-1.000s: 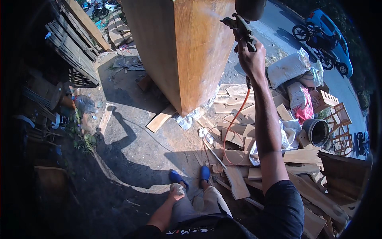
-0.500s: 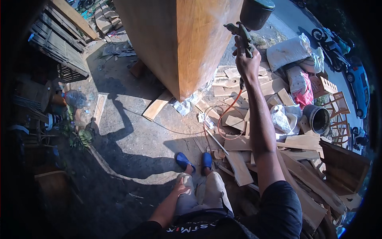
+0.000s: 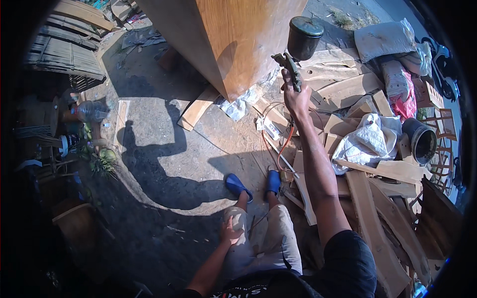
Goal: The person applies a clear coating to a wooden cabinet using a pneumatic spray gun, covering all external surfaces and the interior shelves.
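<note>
My right hand (image 3: 298,99) is wrapped round the handle of a spray gun (image 3: 292,72), my arm stretched forward. A dark lidded paint cup (image 3: 305,40) sits on the gun. The nozzle points left at the lower part of a large wooden panelled piece (image 3: 243,42), a short gap away. Its lit brown face shows a pale, hazy patch near the gun. From below the hand an orange hose (image 3: 285,146) loops down to the ground. My left hand (image 3: 230,233) rests on my left trouser leg near the knee, fingers laid on the cloth and holding nothing.
Loose wooden boards (image 3: 370,218) and offcuts lie piled at my right. Beyond them are white sacks (image 3: 385,39), a white sheet (image 3: 370,141) and a dark bucket (image 3: 423,141). A board (image 3: 198,108) lies by the wooden piece's base. Plants (image 3: 103,161) grow at left.
My right hand has brought the spray gun down and nearer to me, along the wooden piece's lower part. The view has shifted a little. My left hand stays on my leg.
</note>
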Demonstrator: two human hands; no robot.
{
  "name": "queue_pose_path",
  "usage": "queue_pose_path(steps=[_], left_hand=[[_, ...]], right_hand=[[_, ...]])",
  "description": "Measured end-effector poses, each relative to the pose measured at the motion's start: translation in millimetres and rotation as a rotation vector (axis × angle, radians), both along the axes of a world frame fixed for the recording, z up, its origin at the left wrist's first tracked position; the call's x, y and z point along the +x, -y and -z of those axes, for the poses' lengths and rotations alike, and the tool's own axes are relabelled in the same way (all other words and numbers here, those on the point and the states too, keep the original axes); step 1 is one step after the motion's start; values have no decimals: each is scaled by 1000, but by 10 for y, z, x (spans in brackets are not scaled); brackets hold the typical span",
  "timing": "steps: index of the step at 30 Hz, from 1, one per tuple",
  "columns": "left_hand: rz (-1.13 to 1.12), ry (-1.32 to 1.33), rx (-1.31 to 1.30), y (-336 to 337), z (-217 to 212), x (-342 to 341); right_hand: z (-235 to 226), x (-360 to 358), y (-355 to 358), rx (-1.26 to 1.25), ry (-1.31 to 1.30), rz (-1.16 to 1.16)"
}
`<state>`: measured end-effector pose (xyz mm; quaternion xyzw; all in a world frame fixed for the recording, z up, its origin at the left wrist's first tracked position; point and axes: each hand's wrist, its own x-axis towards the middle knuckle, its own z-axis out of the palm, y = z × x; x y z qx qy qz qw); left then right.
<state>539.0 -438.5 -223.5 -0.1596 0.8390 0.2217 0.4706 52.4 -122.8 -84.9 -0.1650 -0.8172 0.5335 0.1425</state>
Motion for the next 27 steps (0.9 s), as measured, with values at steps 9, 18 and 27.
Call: queue_pose_path(steps=[9, 18, 27], left_hand=[[-125, -176, -93, -338, -110, 277], [-247, -176, -76, -398, -240, -22], [-297, -193, -45, -293, -224, -93]], right_hand=[[1749, -88, -110, 39, 77, -58], [3145, -183, -36, 60, 104, -51], [4376, -111, 118, -4, 223, -7]])
